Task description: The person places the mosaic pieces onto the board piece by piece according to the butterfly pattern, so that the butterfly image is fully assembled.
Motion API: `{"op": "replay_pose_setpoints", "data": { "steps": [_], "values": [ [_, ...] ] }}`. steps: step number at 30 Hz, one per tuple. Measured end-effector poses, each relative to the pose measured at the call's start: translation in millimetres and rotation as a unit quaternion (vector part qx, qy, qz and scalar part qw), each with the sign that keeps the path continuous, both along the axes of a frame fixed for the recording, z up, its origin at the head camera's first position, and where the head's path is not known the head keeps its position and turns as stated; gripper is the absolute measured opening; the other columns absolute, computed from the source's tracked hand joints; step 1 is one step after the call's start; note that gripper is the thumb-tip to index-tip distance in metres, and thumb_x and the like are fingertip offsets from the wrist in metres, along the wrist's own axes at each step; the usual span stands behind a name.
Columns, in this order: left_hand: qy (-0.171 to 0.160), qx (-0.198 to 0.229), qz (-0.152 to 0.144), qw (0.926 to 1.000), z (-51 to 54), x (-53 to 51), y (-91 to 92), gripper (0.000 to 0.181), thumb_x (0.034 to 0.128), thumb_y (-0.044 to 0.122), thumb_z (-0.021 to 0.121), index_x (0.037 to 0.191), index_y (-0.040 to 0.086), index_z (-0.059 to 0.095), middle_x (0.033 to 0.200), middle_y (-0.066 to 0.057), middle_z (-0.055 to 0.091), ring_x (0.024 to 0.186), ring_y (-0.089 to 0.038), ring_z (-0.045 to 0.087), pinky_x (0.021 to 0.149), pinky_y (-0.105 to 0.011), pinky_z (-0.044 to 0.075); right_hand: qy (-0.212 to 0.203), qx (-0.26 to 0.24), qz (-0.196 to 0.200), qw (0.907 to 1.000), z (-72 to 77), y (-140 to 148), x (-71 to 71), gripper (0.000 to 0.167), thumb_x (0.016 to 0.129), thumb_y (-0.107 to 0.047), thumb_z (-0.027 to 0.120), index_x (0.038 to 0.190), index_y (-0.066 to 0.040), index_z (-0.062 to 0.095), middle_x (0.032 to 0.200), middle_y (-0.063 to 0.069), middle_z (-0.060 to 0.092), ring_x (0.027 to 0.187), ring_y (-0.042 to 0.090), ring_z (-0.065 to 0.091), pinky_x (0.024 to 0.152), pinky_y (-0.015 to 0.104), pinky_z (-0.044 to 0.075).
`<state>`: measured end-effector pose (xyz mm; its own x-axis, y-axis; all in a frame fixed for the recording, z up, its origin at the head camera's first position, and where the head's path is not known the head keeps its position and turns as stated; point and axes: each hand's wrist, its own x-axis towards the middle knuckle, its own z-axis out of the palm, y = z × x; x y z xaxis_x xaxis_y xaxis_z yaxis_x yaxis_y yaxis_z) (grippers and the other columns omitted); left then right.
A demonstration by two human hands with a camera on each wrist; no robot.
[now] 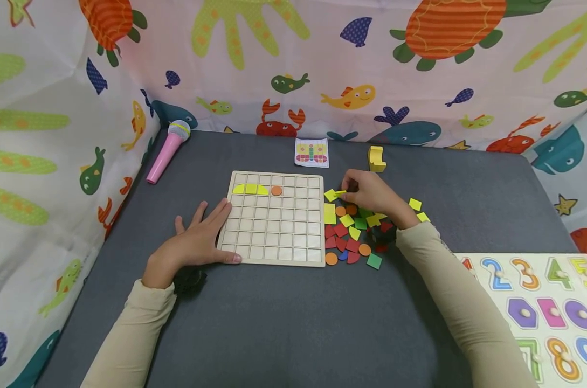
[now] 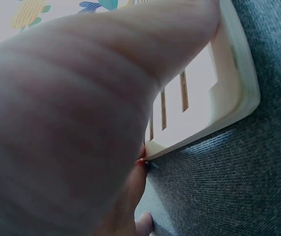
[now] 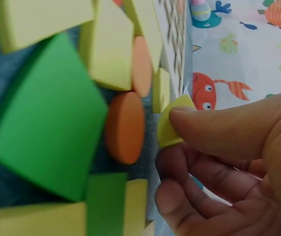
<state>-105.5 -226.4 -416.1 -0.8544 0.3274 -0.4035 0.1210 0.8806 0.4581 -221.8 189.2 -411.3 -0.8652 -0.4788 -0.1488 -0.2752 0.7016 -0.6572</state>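
Note:
My left hand (image 1: 194, 241) lies with fingers spread against the left edge of a wooden grid board (image 1: 274, 264), its thumb over the near edge. In the second row sit three yellow pieces (image 1: 251, 189) and an orange round piece (image 1: 276, 191). Just right of the board, my right hand (image 1: 374, 195) pinches a yellow quarter-round piece (image 3: 167, 129) between thumb and finger. Below that hand spread loose coloured pieces, among them a green square (image 1: 374, 261), an orange disc (image 1: 331, 259) and a yellow square (image 1: 329, 213). The right forearm and hand hide part of this pile.
A butterfly pattern card (image 1: 311, 153) lies behind the board, with a yellow notched block (image 1: 377, 159) to its right. A pink toy microphone (image 1: 165, 153) is at the back left. At the near right lies a number and shape puzzle board (image 1: 497, 312). Printed cloth surrounds the grey table.

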Motion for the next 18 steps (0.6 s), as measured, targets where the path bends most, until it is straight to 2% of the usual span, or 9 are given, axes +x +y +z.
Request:
{"op": "replay_pose_setpoints", "data": {
  "steps": [2, 5, 8, 12, 18],
  "values": [
    [0.002, 0.002, 0.000, 1.0000, 0.5, 0.2, 0.6, 0.132, 0.0820, 0.067, 0.085, 0.173, 0.013, 0.007, 0.180, -0.011, 0.000, 0.160, -0.051, -0.011, 0.108, -0.087, -0.011, 0.002, -0.014, 0.001, 0.9999, 1.2, -2, -2.6, 0.011, 0.102, -0.005, 0.072, 0.111, -0.001, 0.066, 0.104, 0.015, 0.069, 0.091, 0.031, 0.061, 0.083, 0.044, 0.054],
    [0.003, 0.002, 0.002, 1.0000, 0.9, 0.4, 1.1, 0.131, 0.0821, 0.067, 0.085, 0.173, 0.013, 0.007, 0.180, -0.011, 0.000, 0.160, -0.051, -0.010, 0.108, -0.087, -0.010, 0.009, -0.038, 0.016, 0.9991, 3.7, -6, -6.3, 0.020, 0.104, -0.004, 0.069, 0.124, -0.001, 0.071, 0.114, 0.016, 0.072, 0.099, 0.031, 0.062, 0.091, 0.047, 0.054],
    [0.005, 0.000, 0.001, 1.0000, 0.5, 0.0, 1.3, 0.131, 0.0823, 0.067, 0.085, 0.174, 0.013, 0.007, 0.180, -0.010, 0.001, 0.160, -0.051, -0.010, 0.108, -0.087, -0.010, 0.019, -0.056, 0.031, 0.9978, 6.8, -12, -8.5, 0.027, 0.104, -0.001, 0.066, 0.130, -0.002, 0.074, 0.114, 0.015, 0.072, 0.098, 0.031, 0.061, 0.087, 0.046, 0.054],
    [0.004, -0.002, 0.001, 1.0000, 0.2, -0.6, 1.6, 0.131, 0.0828, 0.066, 0.084, 0.174, 0.013, 0.006, 0.180, -0.010, 0.000, 0.160, -0.051, -0.010, 0.108, -0.087, -0.010, 0.033, -0.068, 0.035, 0.9965, 11.1, -25, -10.6, 0.024, 0.102, -0.001, 0.068, 0.124, -0.003, 0.077, 0.105, 0.012, 0.071, 0.088, 0.029, 0.059, 0.077, 0.040, 0.050],
    [0.003, 0.000, 0.002, 1.0000, -0.2, -0.5, 1.4, 0.131, 0.0828, 0.066, 0.085, 0.173, 0.013, 0.007, 0.180, -0.010, 0.000, 0.160, -0.050, -0.010, 0.108, -0.087, -0.010, 0.033, -0.089, 0.028, 0.9951, 15.0, -49, -13.7, 0.017, 0.101, -0.001, 0.071, 0.117, 0.000, 0.077, 0.102, 0.012, 0.070, 0.089, 0.027, 0.058, 0.076, 0.037, 0.048]
  ]
}}
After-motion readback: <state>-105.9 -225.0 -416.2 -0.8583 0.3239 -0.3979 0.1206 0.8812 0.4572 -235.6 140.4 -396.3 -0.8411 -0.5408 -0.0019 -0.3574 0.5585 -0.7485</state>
